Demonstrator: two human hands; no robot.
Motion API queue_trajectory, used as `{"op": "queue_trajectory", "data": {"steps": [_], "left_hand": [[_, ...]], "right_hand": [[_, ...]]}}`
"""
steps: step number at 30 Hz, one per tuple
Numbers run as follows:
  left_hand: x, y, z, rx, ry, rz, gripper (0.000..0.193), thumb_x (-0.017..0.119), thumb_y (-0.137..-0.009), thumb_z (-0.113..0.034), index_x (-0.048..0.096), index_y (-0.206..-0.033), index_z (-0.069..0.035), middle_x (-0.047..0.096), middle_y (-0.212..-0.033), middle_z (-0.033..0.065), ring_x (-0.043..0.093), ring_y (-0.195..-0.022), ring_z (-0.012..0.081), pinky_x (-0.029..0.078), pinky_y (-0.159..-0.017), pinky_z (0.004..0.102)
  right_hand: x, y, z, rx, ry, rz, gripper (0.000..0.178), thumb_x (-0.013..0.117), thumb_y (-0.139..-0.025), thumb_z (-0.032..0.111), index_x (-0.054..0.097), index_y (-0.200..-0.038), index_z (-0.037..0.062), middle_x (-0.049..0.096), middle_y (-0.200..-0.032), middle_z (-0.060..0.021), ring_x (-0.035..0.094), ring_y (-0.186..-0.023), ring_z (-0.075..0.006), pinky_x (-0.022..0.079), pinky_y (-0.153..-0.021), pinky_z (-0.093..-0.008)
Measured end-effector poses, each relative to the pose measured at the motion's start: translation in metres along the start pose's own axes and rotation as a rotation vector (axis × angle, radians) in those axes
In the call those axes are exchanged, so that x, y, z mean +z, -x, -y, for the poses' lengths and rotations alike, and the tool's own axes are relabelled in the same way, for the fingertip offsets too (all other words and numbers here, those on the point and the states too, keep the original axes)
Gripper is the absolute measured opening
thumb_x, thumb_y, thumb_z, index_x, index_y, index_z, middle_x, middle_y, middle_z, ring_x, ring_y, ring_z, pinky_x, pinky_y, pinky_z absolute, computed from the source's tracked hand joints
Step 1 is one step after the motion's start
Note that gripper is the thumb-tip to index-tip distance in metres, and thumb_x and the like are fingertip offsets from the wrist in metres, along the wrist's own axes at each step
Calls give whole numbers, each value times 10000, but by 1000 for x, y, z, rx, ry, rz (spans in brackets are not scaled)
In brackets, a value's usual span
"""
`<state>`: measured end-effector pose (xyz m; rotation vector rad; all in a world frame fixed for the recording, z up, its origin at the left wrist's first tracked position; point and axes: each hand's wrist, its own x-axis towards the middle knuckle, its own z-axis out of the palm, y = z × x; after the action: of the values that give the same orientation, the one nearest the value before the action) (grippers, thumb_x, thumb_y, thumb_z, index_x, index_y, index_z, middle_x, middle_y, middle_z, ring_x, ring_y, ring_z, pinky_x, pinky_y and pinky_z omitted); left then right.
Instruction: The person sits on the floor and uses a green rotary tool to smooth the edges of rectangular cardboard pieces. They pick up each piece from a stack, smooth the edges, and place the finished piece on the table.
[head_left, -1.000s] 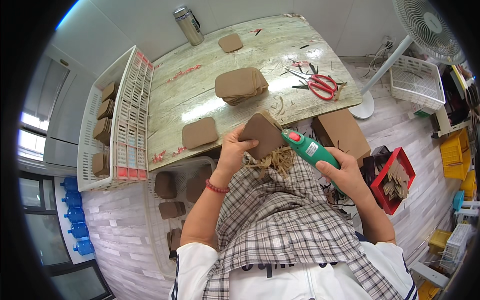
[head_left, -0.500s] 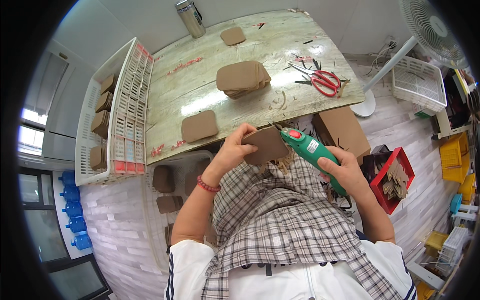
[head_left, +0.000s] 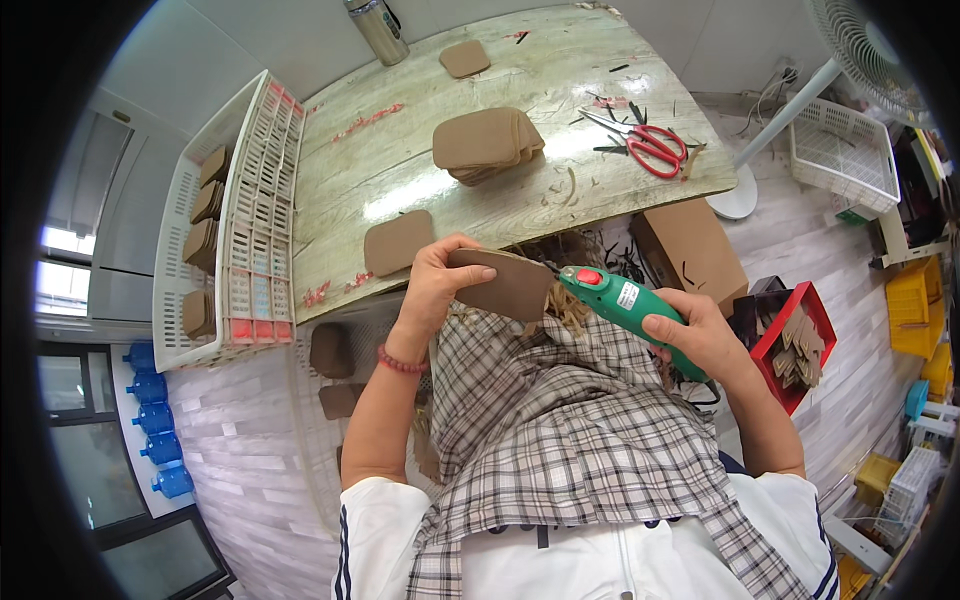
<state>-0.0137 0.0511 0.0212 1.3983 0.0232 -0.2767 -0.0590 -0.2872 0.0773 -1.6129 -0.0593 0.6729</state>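
Note:
Between thumb and fingers, my left hand point(head_left: 442, 283) grips a brown flat piece with rounded corners point(head_left: 508, 285), held tilted above my lap. My right hand point(head_left: 697, 332) is wrapped round a green handheld power cutter with a red switch point(head_left: 622, 302). The cutter's tip meets or nearly meets the piece's right edge; I cannot tell if they touch. A single brown piece point(head_left: 398, 243) lies at the table's near edge, just beyond my left hand. Farther back stand a stack of similar pieces point(head_left: 486, 140) and another single one point(head_left: 465, 59).
Red-handled scissors point(head_left: 655, 150) lie among dark scraps on the table point(head_left: 350, 190). A white basket point(head_left: 225, 240) with brown pieces stands at the left. To the right are a cardboard box point(head_left: 690, 258), a red tray of offcuts point(head_left: 828, 328) and a fan point(head_left: 868, 60).
My left hand has shifted left and turned the brown piece, which now shows more edge-on. The cutter has swung slightly lower and to the right, still in my right hand.

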Motion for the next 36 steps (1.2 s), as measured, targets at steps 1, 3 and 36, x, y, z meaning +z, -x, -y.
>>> {"op": "queue_trajectory", "data": {"steps": [1,3,36], "left_hand": [[1,0,-1,-5,-4,9,199,716,-745,49,640,-913,-27,681,-853,39,633,-764,103,509,-713,239],[4,0,-4,-16,-29,24,208,726,-733,47,642,-906,-31,676,-858,30,624,-769,98,497,-715,237],[-8,0,-14,2,-11,-14,228,703,-768,61,604,-955,-22,684,-865,48,643,-770,102,519,-715,235]], "right_hand": [[0,0,0,-3,16,1,385,687,-877,306,632,-1068,-24,570,-734,-11,515,-604,-69,445,-548,-232],[0,0,1,9,56,-5,385,691,-872,302,633,-1072,-22,574,-736,-11,519,-606,-66,449,-549,-233],[13,-22,-6,-50,160,-27,380,697,-856,283,636,-1106,3,601,-751,-11,523,-590,-60,440,-539,-226]]}}
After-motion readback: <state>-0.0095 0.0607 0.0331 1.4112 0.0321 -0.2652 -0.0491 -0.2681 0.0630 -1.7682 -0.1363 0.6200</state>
